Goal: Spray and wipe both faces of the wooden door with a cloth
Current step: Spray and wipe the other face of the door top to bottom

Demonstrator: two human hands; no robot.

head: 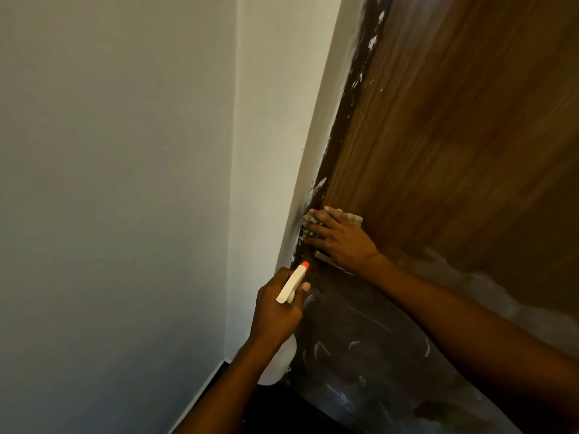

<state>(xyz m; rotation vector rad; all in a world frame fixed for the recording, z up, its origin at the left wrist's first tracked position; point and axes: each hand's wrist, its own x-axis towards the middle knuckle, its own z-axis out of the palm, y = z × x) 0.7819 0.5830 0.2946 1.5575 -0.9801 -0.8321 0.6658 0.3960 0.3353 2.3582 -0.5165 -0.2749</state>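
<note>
The pale painted wall (125, 183) takes up the frame from seven round to twelve o'clock. From twelve down to five o'clock stands the brown, grain-streaked wooden door (454, 136), a broad stiff slab. Its lower part, toward five o'clock, looks dark and smeared with pale streaks. Along its left edge runs a dark strip (351, 98) flecked with white, where door meets wall.

The right hand (341, 242) reaches in from four o'clock and lies just right of centre. Its fingers are straight and spread, pressing flat against the door at that edge. The left hand (275, 308) comes up from six o'clock and sits just below it, fingers curled round the neck of a white plastic spray bottle with an orange nozzle tip (293, 283). The nozzle points toward one o'clock, at the door edge; whether a finger rests on the trigger I cannot tell.

Under the right palm and fingers is a small speckled grey-and-white cloth (309, 227), bunched, with bits showing on either side of the fingers.

The door should not give under pressure, though it may swing if pushed hard, so a flat palm suits it. The cloth looks soft and limp — best kept wadded beneath spread fingers so it does not slip. The bottle seems light, and the neck is the natural place to hold it.
</note>
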